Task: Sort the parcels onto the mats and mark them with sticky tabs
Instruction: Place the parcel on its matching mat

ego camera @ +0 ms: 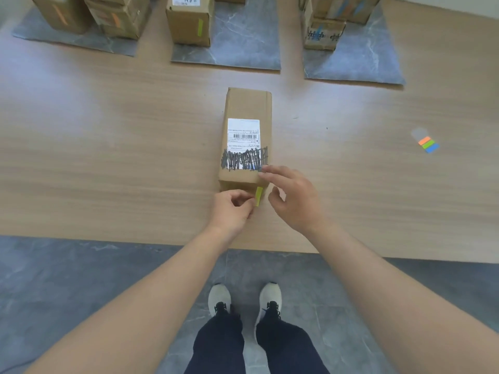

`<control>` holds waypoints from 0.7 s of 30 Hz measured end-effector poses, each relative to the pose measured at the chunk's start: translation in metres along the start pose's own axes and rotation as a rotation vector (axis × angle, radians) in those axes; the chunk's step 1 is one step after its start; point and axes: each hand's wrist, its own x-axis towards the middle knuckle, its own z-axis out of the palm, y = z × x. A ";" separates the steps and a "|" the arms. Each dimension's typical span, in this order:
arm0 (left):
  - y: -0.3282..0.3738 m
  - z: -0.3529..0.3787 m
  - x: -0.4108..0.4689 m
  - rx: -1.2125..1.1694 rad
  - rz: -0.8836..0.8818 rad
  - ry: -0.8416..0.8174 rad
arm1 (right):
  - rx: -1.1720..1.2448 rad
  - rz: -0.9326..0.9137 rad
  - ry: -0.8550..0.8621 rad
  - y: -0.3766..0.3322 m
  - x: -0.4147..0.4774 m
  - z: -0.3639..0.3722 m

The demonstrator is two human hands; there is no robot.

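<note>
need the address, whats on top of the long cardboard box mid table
A white paper shipping label with a barcode; black marker scribble covers its lower part, hiding that text.

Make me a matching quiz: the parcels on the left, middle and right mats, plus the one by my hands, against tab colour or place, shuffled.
Things
1. left-mat parcels
2. middle-mat parcel
3. right-mat parcels
4. near parcel

Matches
a. blue tabs
b. on bare table, left hand pinching its tab
c. orange tabs
d. green tab, already on a mat

Pairs: 1-c, 2-d, 3-a, 4-b
</note>
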 end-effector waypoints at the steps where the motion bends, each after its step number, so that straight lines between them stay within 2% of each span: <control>1: -0.003 0.001 0.002 -0.011 0.006 0.002 | -0.004 -0.013 -0.004 0.000 0.000 0.002; 13: -0.005 0.004 0.010 -0.133 -0.032 0.062 | 0.004 -0.015 0.120 0.007 0.008 0.023; 21: -0.012 -0.012 0.015 0.021 -0.073 0.093 | -0.107 0.069 0.136 -0.001 0.012 0.040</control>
